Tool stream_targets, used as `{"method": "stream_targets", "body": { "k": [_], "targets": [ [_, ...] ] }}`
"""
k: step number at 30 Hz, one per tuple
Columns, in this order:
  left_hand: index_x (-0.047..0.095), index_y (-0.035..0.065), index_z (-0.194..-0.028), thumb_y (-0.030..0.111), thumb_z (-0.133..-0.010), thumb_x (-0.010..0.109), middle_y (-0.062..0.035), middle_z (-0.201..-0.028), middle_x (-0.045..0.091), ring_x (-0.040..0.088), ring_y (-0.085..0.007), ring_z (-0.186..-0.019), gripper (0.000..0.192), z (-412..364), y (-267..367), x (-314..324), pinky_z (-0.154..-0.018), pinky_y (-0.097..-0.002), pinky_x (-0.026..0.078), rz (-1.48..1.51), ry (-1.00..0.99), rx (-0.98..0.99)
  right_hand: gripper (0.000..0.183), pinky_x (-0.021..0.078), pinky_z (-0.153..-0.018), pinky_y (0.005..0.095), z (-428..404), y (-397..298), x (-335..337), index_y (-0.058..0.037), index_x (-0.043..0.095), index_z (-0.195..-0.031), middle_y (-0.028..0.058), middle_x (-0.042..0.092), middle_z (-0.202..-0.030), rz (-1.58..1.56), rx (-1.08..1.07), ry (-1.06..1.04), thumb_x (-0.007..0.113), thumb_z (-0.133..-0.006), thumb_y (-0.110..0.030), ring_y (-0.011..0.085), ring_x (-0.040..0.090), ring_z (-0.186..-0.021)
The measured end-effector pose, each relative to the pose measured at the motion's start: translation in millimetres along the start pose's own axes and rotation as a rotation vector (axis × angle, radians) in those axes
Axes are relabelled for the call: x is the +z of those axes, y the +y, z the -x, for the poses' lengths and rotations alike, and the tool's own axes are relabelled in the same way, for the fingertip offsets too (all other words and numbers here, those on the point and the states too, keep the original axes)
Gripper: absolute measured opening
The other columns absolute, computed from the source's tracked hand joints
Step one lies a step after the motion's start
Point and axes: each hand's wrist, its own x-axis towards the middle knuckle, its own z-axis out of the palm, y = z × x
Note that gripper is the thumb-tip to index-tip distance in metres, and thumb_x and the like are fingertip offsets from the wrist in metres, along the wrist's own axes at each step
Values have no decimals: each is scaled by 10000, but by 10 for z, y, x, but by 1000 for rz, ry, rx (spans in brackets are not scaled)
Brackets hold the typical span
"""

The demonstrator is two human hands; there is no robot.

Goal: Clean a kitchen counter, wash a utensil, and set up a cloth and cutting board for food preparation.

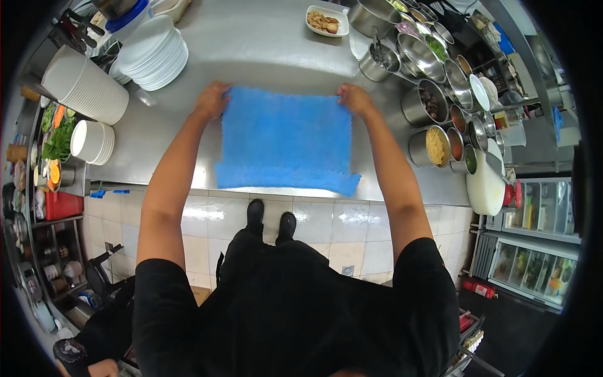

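A blue cloth is spread over a stainless-steel counter, its near edge doubled over in a strip by the counter's front edge. At the cloth's far left corner, my left hand pinches the fabric between thumb and fingers. My right hand grips the far right corner in the same way. Between the two hands the far edge runs nearly straight, slightly ragged. Whether that far edge rests on the steel or is raised a little, I cannot tell.
Stacked white plates and white bowls stand at left. Steel pots with food crowd the right side, near a white cutting board. A white dish of food sits at the back. Another person's arm shows at lower left.
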Motion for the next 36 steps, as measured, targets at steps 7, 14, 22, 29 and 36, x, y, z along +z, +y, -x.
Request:
{"method": "stream_targets", "body": {
  "k": [7, 14, 22, 29, 36],
  "targets": [
    [581, 32, -882, 31, -711, 657, -106, -914, 580, 580, -244, -846, 187, -2, 82, 23, -757, -360, 464, 541, -30, -298, 127, 468, -698, 344, 252, 217, -5, -59, 601, -833, 103, 613, -812, -136, -188, 232, 670, -752, -128, 255, 578, -736],
    [589, 40, -925, -9, -707, 587, -109, -1023, 582, 566, -266, -925, 224, 686, 104, -147, -792, -342, 455, 204, 99, -16, 179, 452, -623, 298, 961, 75, -74, -32, 612, -896, 110, 612, -890, -366, -85, 129, 668, -787, -162, 192, 540, -671],
    [401, 43, -1331, 292, -835, 591, -173, -1432, 291, 262, -399, -1308, 587, 1220, 605, -122, -1061, -478, 243, -6, 140, 90, 473, 391, -948, 440, 1412, -128, 284, 16, 580, -1120, 235, 506, -1231, 88, -263, 648, 620, -825, -352, 387, 491, -1121],
    [116, 96, -1450, 689, -788, 432, -150, -1512, 27, -45, -358, -1385, 943, 1120, 1321, 212, -1077, -563, -16, -261, -214, -159, 734, 44, -1104, 495, 1425, -418, 796, -46, 255, -1408, 231, 104, -1478, 172, -69, 291, 385, -887, -546, 357, 45, -1383],
    [134, 87, -1445, 758, -735, 425, -147, -1510, 50, -36, -372, -1381, 1019, 1216, 1168, 325, -1051, -598, -81, -263, -94, -94, 683, 75, -1103, 488, 1464, -425, 613, -106, 311, -1399, 211, 237, -1449, 248, -123, 296, 414, -878, -535, 363, 153, -1364]
  ]
}}
